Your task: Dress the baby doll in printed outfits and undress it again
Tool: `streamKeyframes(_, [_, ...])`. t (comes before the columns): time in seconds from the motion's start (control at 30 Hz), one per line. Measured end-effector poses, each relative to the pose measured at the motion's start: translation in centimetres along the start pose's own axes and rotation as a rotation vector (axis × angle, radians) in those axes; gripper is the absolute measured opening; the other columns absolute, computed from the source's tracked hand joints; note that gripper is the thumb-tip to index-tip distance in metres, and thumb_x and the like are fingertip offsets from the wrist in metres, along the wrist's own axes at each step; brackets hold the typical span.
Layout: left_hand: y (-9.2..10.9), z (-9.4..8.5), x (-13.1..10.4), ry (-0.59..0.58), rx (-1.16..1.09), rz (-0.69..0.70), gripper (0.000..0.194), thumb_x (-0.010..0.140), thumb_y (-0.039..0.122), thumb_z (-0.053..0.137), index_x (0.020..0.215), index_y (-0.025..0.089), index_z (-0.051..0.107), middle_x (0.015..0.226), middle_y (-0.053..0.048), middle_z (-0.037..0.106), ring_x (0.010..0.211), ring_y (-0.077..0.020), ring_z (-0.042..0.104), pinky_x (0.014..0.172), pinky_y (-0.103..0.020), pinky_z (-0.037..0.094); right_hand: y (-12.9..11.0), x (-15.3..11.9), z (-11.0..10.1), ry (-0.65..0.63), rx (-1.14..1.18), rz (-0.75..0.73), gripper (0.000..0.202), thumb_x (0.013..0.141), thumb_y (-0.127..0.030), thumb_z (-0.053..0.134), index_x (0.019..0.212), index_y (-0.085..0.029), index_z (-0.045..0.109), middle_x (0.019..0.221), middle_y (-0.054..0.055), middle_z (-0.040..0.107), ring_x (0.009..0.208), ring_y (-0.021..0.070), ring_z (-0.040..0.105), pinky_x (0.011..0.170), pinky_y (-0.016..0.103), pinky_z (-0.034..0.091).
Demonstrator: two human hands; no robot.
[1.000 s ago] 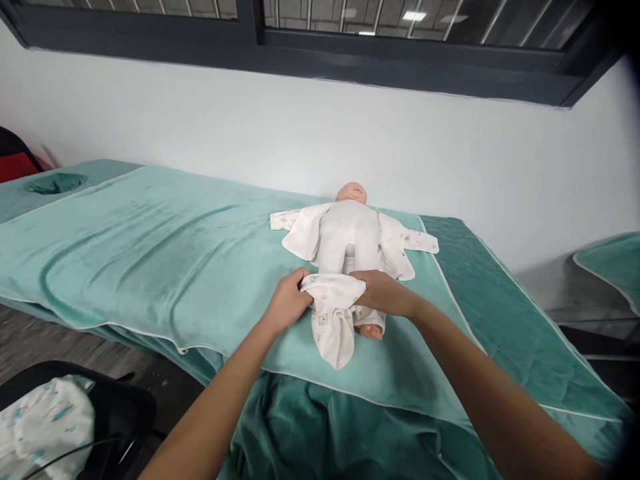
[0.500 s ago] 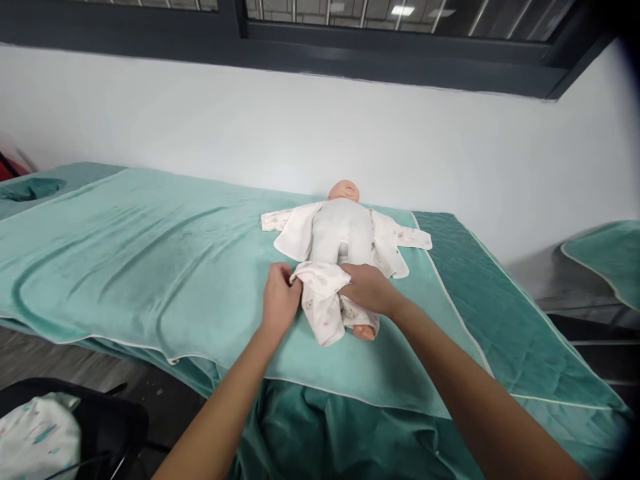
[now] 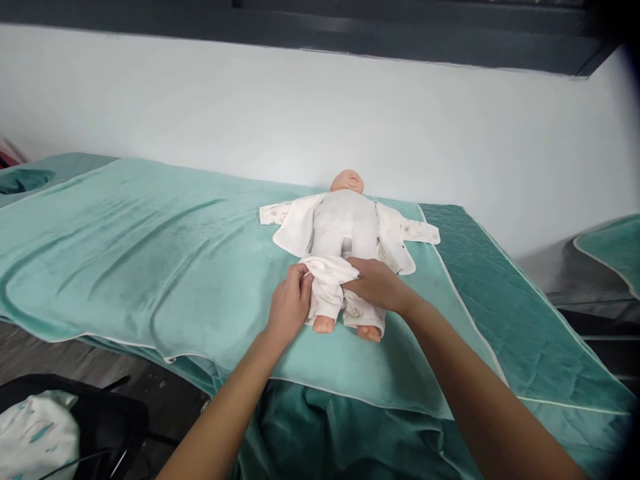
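Note:
A baby doll [image 3: 346,217] with a whitish cloth body lies on its back, its head toward the wall. An open white patterned jacket [image 3: 299,223] is on its arms, spread to both sides. White patterned trousers [image 3: 327,283] cover the lower legs, bunched near the knees, and both feet stick out at the cuffs. My left hand [image 3: 291,303] pinches the waistband at its left side. My right hand [image 3: 377,285] grips the waistband on the right, its fingertips partly hidden by the cloth.
The doll lies on a light green sheet [image 3: 200,267] over a bed against a white wall [image 3: 225,107]. At the lower left stands a black chair [image 3: 113,423] holding a patterned white cloth [image 3: 40,437]. Another green-covered surface [image 3: 613,250] shows at the right.
The left trouser leg has been drawn up, and the foot that it hid now shows. My left hand has moved slightly right with the waistband. The camera view has tilted down a little.

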State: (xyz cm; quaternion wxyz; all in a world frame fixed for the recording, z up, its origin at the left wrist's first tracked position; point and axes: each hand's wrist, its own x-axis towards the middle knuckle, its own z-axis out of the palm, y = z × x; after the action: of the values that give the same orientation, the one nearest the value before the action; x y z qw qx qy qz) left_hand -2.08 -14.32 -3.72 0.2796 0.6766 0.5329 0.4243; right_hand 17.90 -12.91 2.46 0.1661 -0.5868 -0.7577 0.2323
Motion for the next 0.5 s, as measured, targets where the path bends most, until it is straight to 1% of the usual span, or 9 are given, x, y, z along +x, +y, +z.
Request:
streamKeyframes(0.1, [-0.4,0.1,0.9,0.029,0.182,-0.008,0.027,0.097,0.038,0.042,0.111,0.020,0.057,0.096,-0.009,0.070,0.080,-0.0237,0.063,0.068,-0.031,0.037,0.0,-0.1,0.1,-0.014,0.137,0.070,0.005,0.080,-0.028,0.056,0.079,-0.024,0.058,0.073,-0.002,0.066,0.068,0.0171,0.058,0.059,0.026,0.037])
streamKeyframes(0.17, [-0.6,0.1,0.7,0.050,0.200,0.033,0.026,0.096,0.036,0.044,0.110,0.021,0.059,0.096,-0.008,0.070,0.079,-0.0223,0.063,0.068,-0.030,0.038,0.1,-0.3,0.0,-0.030,0.231,0.112,0.004,0.079,-0.026,0.055,0.079,-0.023,0.058,0.066,-0.003,0.061,0.065,0.0162,0.055,0.057,0.026,0.037])
streamKeyframes(0.23, [-0.7,-0.1,0.2,0.045,0.129,0.112,0.022,0.095,0.035,0.047,0.104,0.021,0.061,0.093,-0.005,0.069,0.079,-0.0195,0.062,0.071,-0.029,0.040,0.2,-0.6,-0.3,-0.037,0.315,0.107,0.007,0.079,-0.028,0.058,0.081,-0.022,0.060,0.069,-0.003,0.061,0.068,0.0165,0.055,0.058,0.026,0.039])
streamKeyframes(0.3, [-0.8,-0.5,0.1,0.079,-0.021,0.152,0.021,0.095,0.036,0.048,0.092,0.020,0.061,0.085,-0.003,0.066,0.077,-0.0166,0.058,0.072,-0.027,0.041,0.4,-0.9,-1.0,-0.090,0.422,0.047,0.019,0.079,-0.035,0.065,0.092,-0.022,0.062,0.083,-0.001,0.065,0.077,0.0178,0.057,0.064,0.026,0.042])
streamKeyframes(0.37, [-0.9,-0.9,0.5,0.173,-0.189,0.107,0.025,0.095,0.040,0.048,0.086,0.019,0.060,0.082,-0.001,0.063,0.076,-0.0149,0.056,0.074,-0.026,0.043,0.7,-1.1,-2.0,-0.197,0.547,-0.020,0.033,0.078,-0.045,0.070,0.100,-0.021,0.062,0.094,0.001,0.065,0.083,0.0189,0.057,0.068,0.027,0.044])
streamKeyframes(0.43, [-0.9,-1.2,1.6,0.243,-0.307,0.031,0.026,0.094,0.041,0.050,0.089,0.019,0.062,0.087,-0.002,0.063,0.082,-0.0149,0.057,0.077,-0.025,0.044,0.9,-1.0,-3.0,-0.270,0.630,-0.045,0.039,0.083,-0.055,0.063,0.099,-0.020,0.063,0.092,0.002,0.064,0.081,0.0180,0.055,0.067,0.028,0.043])
streamKeyframes(0.47, [-0.8,-1.3,2.4,0.237,-0.344,0.001,0.025,0.093,0.041,0.051,0.091,0.019,0.063,0.092,-0.003,0.064,0.086,-0.0152,0.058,0.080,-0.026,0.044,1.0,-0.8,-3.4,-0.271,0.648,-0.040,0.041,0.087,-0.059,0.057,0.096,-0.019,0.063,0.088,0.003,0.063,0.078,0.0170,0.054,0.066,0.028,0.042])
streamKeyframes(0.5, [-0.7,-1.4,3.2,0.206,-0.372,-0.020,0.025,0.092,0.041,0.054,0.094,0.019,0.064,0.095,-0.003,0.065,0.090,-0.0157,0.058,0.083,-0.026,0.044,0.9,-0.6,-3.7,-0.250,0.645,-0.028,0.044,0.089,-0.061,0.052,0.091,-0.019,0.064,0.084,0.002,0.061,0.074,0.0158,0.052,0.063,0.028,0.041])
